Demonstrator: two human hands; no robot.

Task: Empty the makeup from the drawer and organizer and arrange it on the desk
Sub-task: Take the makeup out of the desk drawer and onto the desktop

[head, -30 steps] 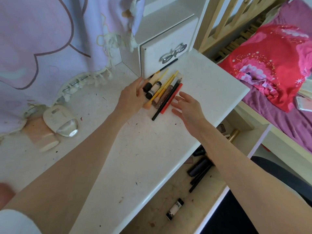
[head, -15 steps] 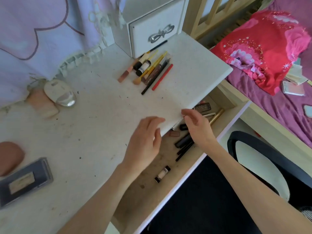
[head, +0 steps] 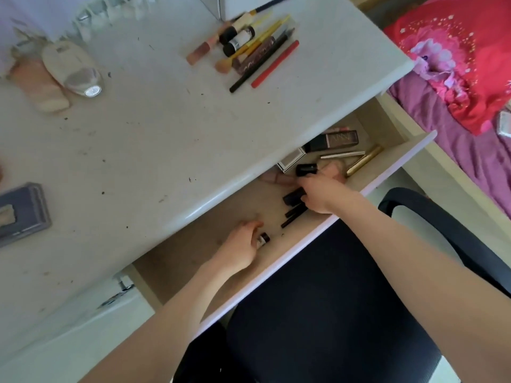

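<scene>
The open drawer under the white desk holds scattered makeup. My left hand curls over a small black-capped tube near the drawer's front. My right hand grips a bunch of black tubes and pencils in the drawer's middle, with a black cap at its fingertips. Past it lie a brown foundation bottle, a silver pencil and a gold tube. On the desk's far side a row of brushes, tubes and pencils lies side by side.
A white organizer's base stands at the desk's back edge. A small lamp and a beige pad sit at the back left, a grey palette at the left edge. A black chair is below the drawer, a bed at the right.
Both hands left the row of makeup on the desk and dropped into the open drawer. The left hand now covers the small tube and the right hand has closed on the black tubes.
</scene>
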